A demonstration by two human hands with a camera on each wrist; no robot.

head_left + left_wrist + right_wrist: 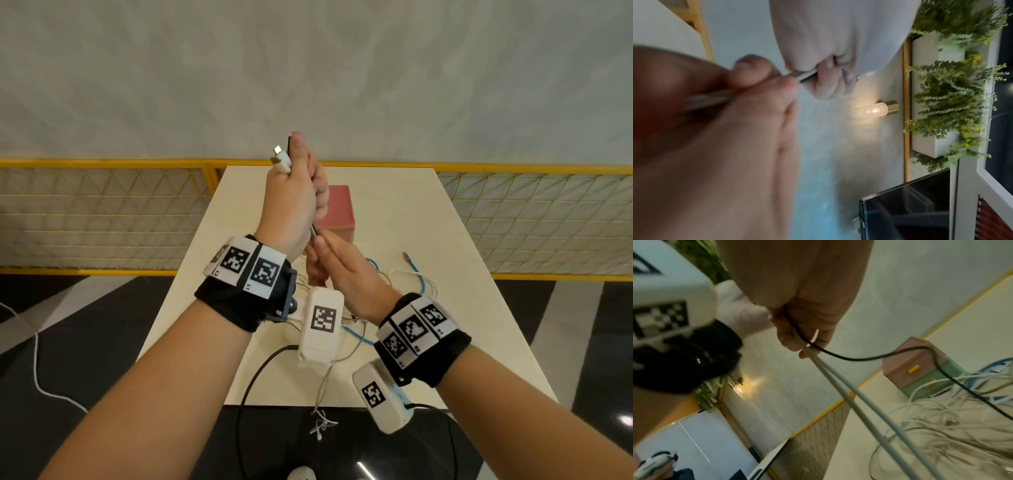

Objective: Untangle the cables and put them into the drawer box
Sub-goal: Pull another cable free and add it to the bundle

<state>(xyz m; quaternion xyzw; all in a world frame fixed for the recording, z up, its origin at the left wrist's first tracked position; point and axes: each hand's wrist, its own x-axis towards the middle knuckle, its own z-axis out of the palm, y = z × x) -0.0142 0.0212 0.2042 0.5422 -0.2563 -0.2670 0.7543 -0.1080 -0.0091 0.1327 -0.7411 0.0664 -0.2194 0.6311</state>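
Note:
My left hand (308,192) is raised in a fist over the table and grips a bundle of cable. White plug ends (281,159) stick out above its thumb. Just below it my right hand (318,246) pinches the same strands. In the right wrist view two grey strands (849,399) and a thin black cable (859,359) run from my right hand (797,340) down into the cable tangle (941,426) on the table. The drawer box (337,212), pink on top, stands behind my hands; its drawers (916,368) look shut.
The cream table (445,240) ends near me at a dark floor. Blue (363,337) and white cable loops lie under my wrists, and one white cable (322,421) hangs over the front edge. A yellow mesh fence (102,212) runs behind the table.

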